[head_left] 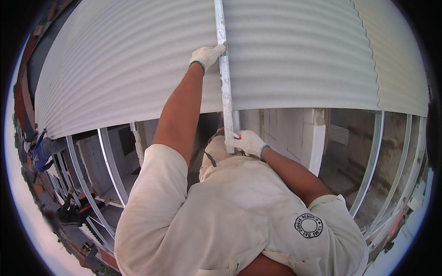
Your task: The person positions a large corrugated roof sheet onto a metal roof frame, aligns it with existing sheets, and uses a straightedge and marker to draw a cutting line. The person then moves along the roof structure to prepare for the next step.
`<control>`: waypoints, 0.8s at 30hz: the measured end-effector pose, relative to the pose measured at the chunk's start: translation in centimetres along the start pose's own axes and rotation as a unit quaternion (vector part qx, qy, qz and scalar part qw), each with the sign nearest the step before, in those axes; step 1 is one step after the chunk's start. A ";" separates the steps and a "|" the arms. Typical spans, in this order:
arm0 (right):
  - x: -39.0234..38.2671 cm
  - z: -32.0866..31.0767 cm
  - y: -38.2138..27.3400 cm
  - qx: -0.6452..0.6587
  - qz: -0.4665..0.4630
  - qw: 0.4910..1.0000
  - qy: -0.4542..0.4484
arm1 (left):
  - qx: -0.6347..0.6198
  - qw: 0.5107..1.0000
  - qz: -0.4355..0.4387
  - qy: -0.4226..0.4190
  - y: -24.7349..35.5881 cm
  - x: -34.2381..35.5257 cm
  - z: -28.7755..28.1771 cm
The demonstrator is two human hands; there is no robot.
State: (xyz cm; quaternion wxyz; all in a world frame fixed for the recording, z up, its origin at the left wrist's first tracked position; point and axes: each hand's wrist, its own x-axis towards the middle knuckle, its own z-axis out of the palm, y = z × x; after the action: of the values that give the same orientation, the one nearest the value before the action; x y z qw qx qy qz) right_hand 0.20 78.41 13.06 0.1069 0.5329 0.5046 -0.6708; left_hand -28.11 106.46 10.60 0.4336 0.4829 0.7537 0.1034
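Note:
A long silvery metal channel lies over the grey corrugated roofing sheets and runs back from my body. My left hand, in a white knitted glove with a green cuff, reaches forward and is closed on the channel's left edge. A bit of green shows at its fingertips, too small to make out. My right hand, gloved the same way, is at the channel's near end. Its fingers are closed around a slim red and white thing, possibly a marker, whose kind I cannot tell for sure.
Bare metal rafters slope down on the left, with more rafters on the right. Beneath the sheets' near edge, white block walls and rooms lie below. A person in blue and another in dark clothes are at the far left.

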 end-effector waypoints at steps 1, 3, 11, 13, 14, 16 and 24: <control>0.3 0.0 -0.1 0.002 0.016 1.000 -0.011 | -0.010 1.000 -0.002 -0.017 -0.4 0.7 0.3; 0.8 -0.1 -0.1 0.012 0.002 1.000 -0.024 | -0.018 1.000 0.017 -0.016 -1.2 1.8 0.6; 0.8 0.0 -0.4 0.006 -0.004 1.000 -0.020 | -0.047 0.998 0.049 -0.007 -2.3 1.0 -0.1; 0.4 -0.2 -0.3 0.051 0.003 0.998 -0.028 | -0.063 0.996 0.061 -0.022 -2.3 0.7 -0.6; 0.1 -0.3 -0.3 0.062 0.041 0.997 -0.030 | -0.072 0.995 0.066 -0.035 -2.3 0.5 -0.7; -0.1 -0.4 -0.3 0.089 0.023 0.995 -0.029 | -0.081 0.994 0.063 -0.023 -2.5 0.2 -0.6; -0.2 -0.5 -0.1 0.086 0.017 0.996 -0.025 | -0.009 0.997 0.058 -0.048 -1.8 1.6 -1.6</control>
State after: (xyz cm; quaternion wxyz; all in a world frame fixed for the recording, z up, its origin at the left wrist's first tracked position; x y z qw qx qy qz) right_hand 0.50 78.74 13.26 0.0844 0.5322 0.4326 -0.7228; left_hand -30.71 107.27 9.63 0.4672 0.5262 0.7017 0.1115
